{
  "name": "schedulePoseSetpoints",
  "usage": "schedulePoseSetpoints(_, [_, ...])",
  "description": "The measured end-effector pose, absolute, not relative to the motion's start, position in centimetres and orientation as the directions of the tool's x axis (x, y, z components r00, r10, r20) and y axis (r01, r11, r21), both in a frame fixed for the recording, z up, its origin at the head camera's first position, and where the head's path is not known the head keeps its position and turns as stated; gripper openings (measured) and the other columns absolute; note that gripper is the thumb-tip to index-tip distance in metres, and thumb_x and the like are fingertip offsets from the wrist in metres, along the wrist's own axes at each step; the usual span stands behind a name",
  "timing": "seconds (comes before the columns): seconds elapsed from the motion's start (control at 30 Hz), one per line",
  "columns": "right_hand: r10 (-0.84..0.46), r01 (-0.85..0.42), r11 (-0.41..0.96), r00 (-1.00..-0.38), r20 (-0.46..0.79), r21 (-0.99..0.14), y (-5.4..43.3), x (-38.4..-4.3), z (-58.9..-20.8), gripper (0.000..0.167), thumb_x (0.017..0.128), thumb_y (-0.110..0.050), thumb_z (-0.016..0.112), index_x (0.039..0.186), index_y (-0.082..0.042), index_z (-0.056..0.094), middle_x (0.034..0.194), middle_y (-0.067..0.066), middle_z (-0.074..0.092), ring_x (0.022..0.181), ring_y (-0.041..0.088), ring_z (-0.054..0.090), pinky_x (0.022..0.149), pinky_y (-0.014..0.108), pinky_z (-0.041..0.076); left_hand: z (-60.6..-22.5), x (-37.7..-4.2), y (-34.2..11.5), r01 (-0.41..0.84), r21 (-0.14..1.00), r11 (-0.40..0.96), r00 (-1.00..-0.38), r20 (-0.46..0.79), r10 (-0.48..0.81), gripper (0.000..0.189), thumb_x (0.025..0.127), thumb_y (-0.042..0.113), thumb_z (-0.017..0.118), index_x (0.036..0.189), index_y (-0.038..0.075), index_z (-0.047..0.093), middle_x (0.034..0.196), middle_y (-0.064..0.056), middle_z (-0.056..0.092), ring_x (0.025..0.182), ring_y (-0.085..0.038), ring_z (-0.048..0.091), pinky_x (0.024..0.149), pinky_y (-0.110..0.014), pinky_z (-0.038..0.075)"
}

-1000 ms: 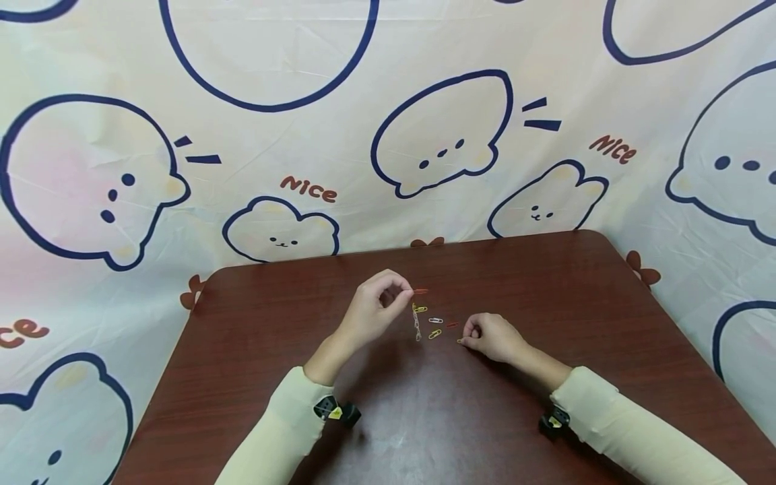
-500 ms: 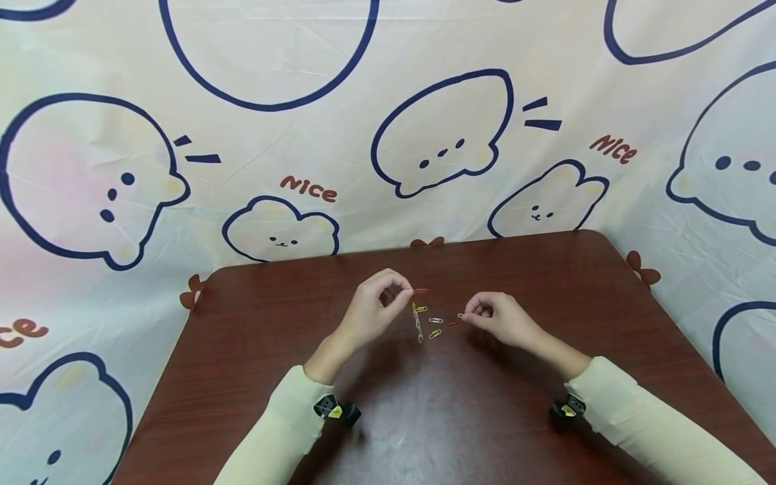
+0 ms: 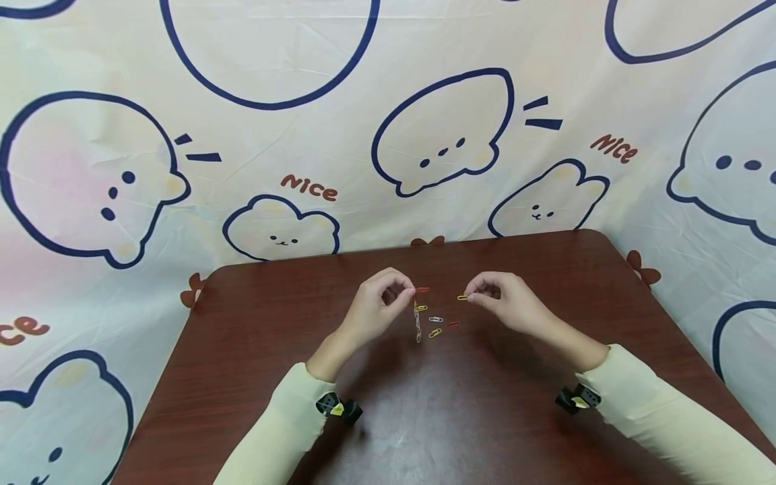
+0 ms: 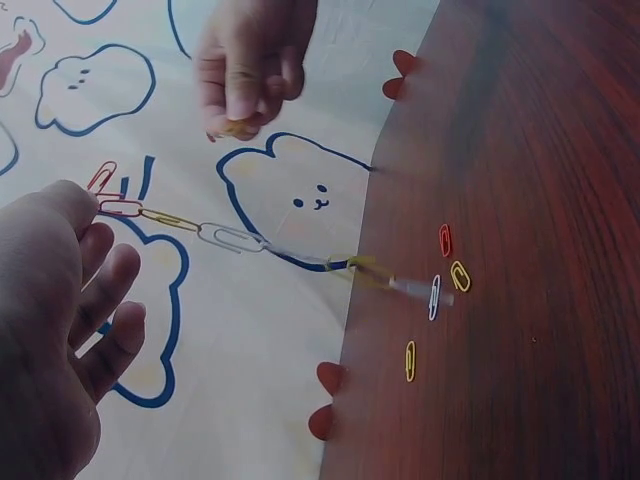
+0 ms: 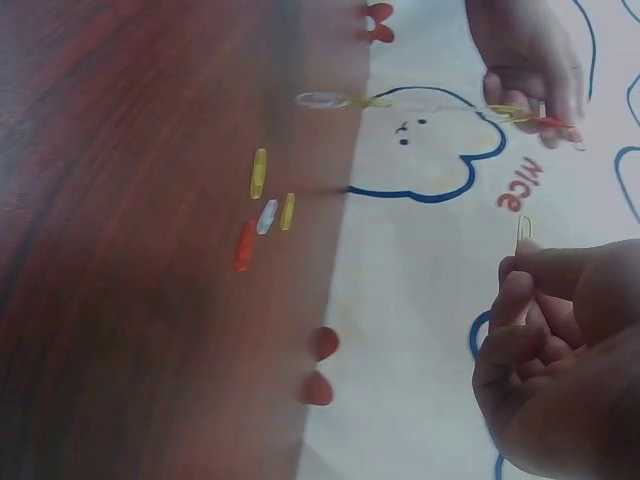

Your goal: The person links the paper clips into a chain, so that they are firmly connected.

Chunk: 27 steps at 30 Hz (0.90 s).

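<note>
Between thumb and fingertip, my left hand [image 3: 383,298] pinches the top of a paper clip chain [image 4: 230,237]. Its upper end shows red paper clips [image 4: 120,208], then yellow and white ones hang below, the lower links blurred in the left wrist view. At about the same height on the right, my right hand [image 3: 508,302] pinches a single yellow paper clip [image 5: 524,230], which points toward the left hand. A gap separates that clip from the chain.
Loose on the brown table [image 3: 388,431] below the hands lie a red paper clip [image 4: 445,240], a white paper clip [image 5: 267,217] and two yellow ones, one yellow paper clip [image 4: 410,362] set apart. A cartoon-printed cloth [image 3: 424,40] hangs behind the table.
My right hand has risen from near the tabletop, bringing the yellow paper clip up level with the left hand. The left hand stays nearly still, its chain swaying slightly.
</note>
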State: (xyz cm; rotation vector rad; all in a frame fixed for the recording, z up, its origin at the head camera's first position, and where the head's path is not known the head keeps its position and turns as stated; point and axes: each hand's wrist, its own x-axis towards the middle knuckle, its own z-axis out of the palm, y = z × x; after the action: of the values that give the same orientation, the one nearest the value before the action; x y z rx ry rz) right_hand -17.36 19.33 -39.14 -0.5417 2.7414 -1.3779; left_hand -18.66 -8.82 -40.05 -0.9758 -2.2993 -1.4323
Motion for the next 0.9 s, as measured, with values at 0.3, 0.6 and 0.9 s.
schedulePoseSetpoints(0.3, [-0.305,-0.334,0.539,-0.933,0.191,-0.773,19.0,-17.0,-37.0,0.005,0.094,-0.012,0.074,0.098,-0.014,0.073,0.084,0.003,0.067,0.075,0.023,0.056,0.064,0.028,0.047,-39.9,-18.7,-8.6,0.652,0.7,0.292,-0.746,0.523,0.412,0.007,0.095,0.01,0.072,0.096,0.003,0.069,0.091,-0.001,0.065,0.075,-0.013,0.058,0.068,-0.026,0.053])
schedulePoseSetpoints(0.6, [-0.308,-0.384,0.501,-0.917,0.254,-0.775,18.1,-16.8,-35.9,0.007,0.094,-0.014,0.075,0.101,-0.013,0.073,0.086,-0.001,0.069,0.074,0.022,0.058,0.064,0.027,0.049,-39.8,-18.6,-8.4,0.646,0.713,0.272,-0.747,0.518,0.416,0.007,0.092,0.001,0.073,0.098,-0.001,0.069,0.091,-0.006,0.066,0.076,-0.019,0.058,0.068,-0.029,0.052])
schedulePoseSetpoints(0.9, [-0.335,-0.406,0.481,-0.904,0.265,-0.777,16.9,-16.8,-35.1,0.007,0.094,-0.014,0.074,0.101,-0.013,0.074,0.089,0.002,0.071,0.075,0.021,0.059,0.065,0.029,0.051,-39.8,-18.6,-8.4,0.669,0.697,0.259,-0.728,0.542,0.42,0.005,0.093,0.005,0.073,0.097,0.003,0.069,0.09,-0.002,0.065,0.074,-0.014,0.057,0.066,-0.027,0.052])
